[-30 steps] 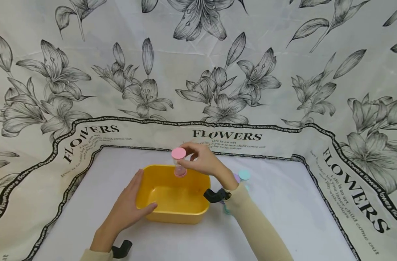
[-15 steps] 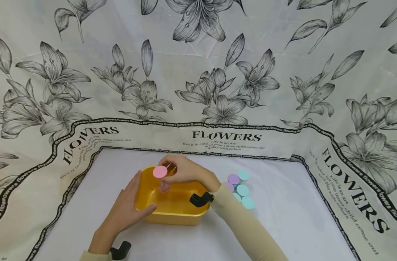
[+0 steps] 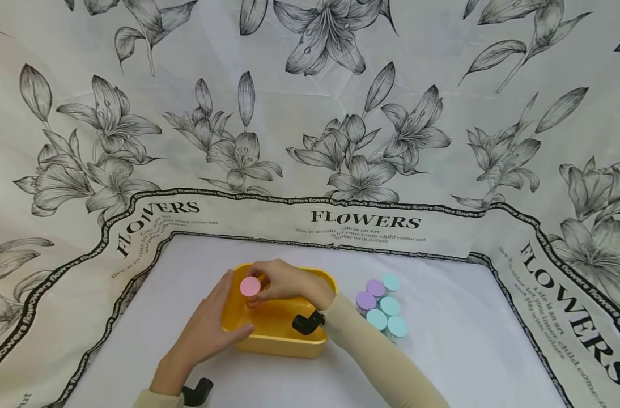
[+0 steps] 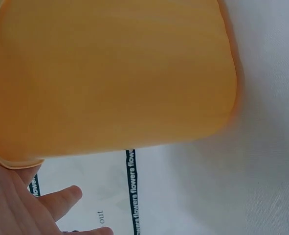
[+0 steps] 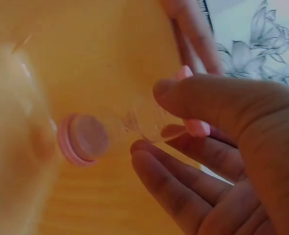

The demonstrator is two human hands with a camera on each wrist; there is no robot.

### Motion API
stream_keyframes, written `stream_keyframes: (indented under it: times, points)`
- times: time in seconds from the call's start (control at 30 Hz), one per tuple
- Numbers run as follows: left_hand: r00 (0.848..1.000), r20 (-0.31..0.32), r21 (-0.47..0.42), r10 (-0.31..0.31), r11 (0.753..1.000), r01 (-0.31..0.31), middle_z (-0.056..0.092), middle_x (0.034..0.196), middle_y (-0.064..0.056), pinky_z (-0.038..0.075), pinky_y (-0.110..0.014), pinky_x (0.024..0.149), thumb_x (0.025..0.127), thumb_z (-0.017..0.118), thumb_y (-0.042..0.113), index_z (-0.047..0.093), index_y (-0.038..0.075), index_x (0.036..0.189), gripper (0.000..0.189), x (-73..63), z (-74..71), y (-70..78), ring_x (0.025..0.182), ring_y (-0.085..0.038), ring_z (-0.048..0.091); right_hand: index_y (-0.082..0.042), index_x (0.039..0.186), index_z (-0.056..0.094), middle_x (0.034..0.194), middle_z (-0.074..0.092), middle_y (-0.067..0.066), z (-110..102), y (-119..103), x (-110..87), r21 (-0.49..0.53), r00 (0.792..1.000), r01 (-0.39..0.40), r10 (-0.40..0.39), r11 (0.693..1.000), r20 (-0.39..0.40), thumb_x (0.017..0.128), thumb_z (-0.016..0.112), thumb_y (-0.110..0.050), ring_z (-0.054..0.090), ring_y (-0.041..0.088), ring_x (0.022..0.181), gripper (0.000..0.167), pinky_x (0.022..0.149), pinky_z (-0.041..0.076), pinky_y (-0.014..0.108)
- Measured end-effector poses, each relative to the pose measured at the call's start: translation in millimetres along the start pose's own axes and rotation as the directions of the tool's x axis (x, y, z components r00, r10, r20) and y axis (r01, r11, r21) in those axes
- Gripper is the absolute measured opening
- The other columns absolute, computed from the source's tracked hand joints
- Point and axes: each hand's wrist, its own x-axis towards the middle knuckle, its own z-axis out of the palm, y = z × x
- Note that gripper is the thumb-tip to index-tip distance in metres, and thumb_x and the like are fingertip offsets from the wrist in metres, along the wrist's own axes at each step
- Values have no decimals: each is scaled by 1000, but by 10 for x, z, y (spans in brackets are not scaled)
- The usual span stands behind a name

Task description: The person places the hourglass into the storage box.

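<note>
**Pink-capped hourglass held inside the yellow tub**

Beige sleeves come in from the near edge, each with a black wrist camera. At near left, the left hand is spread wide, its fingers straight along the left side of the tub and its thumb over the near rim.

A little farther, the right hand reaches across from the right and pinches the hourglass near its upper cap, with the thumb against the fingers. The hourglass is at the left end of the tub. Its long axis stands about upright, with the lower cap pointing toward the tub's floor; whether this cap touches the floor, I cannot tell. The right hand is the nearer one, being on it; the left hand is just beside, to the left of the hourglass.

To the right of the tub, and apart from it, a close group with four mint caps and two lilac caps stands on the white cloth. Farthest is the flower-printed cloth, rising behind.
</note>
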Motion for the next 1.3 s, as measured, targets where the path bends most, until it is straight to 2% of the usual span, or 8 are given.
stream_keyframes:
  times: [0.17,0.47,0.67,0.9,1.1,1.3]
  points:
    - [1000,23,-9,-10,1000,10,13,174,-4,33,-64,119,82,69,74,3,20,167,120,5,24,6,155,-36,30,-12,116,66,102,69,-6,91,59,58,-78,1000,-2,2,997,12,90,81,-20,63,5,82,31,77,55,14]
    - [999,42,-18,-27,999,28,9,175,-3,35,-64,118,83,67,75,-1,24,167,120,-2,14,13,157,-36,26,-9,121,64,106,69,-3,210,101,161,-192,999,-4,11,981,39,89,82,-19,61,4,87,38,82,52,12]
    - [999,37,-18,-32,999,33,8,175,-4,36,-65,117,83,68,74,1,22,167,120,1,6,18,157,-36,26,-7,122,65,108,70,-1,224,108,168,-216,1000,9,-3,976,26,89,82,-16,61,4,91,38,87,52,13]
    - [997,51,-24,-52,998,54,8,175,-4,36,-66,116,83,67,76,1,23,167,120,-8,6,23,157,-35,25,-6,121,66,106,69,-1,215,124,160,-221,1000,-14,19,975,19,89,82,-17,60,6,87,37,82,52,13]
    - [997,48,-35,-54,998,56,8,175,0,36,-65,117,82,68,75,1,24,167,119,-6,-3,33,157,-34,26,-6,134,61,121,71,4,194,122,149,-256,998,-56,64,965,22,91,81,-18,64,7,96,49,92,54,17]
    - [996,58,-41,-72,996,75,6,175,2,39,-67,113,82,68,76,0,28,167,119,-11,7,28,157,-34,26,-7,139,58,125,71,5,142,63,103,-233,996,-74,85,970,36,90,81,-29,67,11,102,58,94,55,20]
